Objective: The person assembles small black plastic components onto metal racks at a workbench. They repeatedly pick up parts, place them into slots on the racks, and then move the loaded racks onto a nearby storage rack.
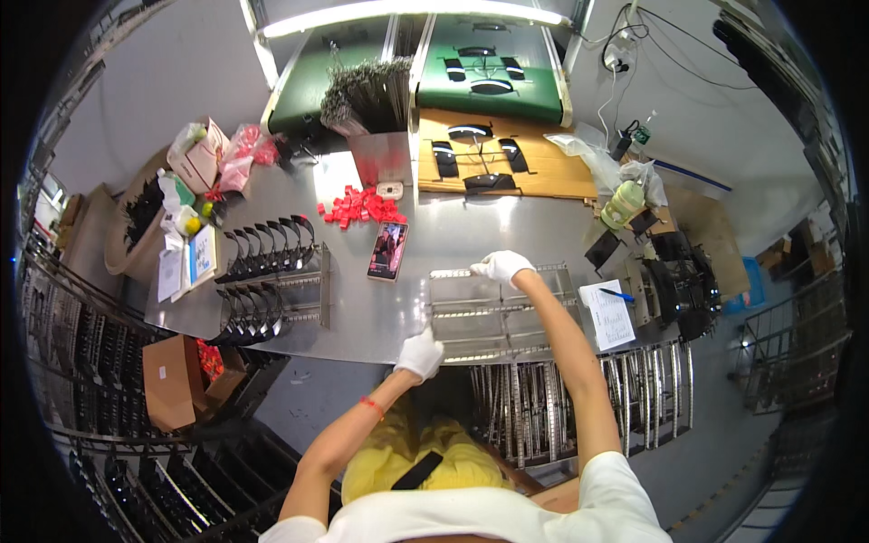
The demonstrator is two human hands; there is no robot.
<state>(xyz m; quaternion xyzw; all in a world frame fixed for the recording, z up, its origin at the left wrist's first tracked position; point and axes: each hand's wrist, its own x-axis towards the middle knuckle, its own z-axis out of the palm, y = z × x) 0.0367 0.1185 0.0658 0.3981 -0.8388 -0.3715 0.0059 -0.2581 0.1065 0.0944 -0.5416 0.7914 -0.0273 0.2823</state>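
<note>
A metal rack (507, 308) with several slotted cross bars lies flat on the steel table in front of me. My left hand (421, 354), in a white glove, is closed on its near left corner by the table's front edge. My gloved right hand (502, 267) reaches across and grips the far bar with closed fingers. To the left stands another metal rack (324, 288), filled with curved black glossy pieces (267, 249) in two rows.
A phone (387, 251) and red clips (358, 206) lie beyond the rack. Black pieces on wire hangers (480, 158) rest on cardboard before a green conveyor (534, 77). At right are a notepad (608, 317), a blue pen (617, 294) and a green bottle (623, 204); metal racks (534, 412) stand below the table.
</note>
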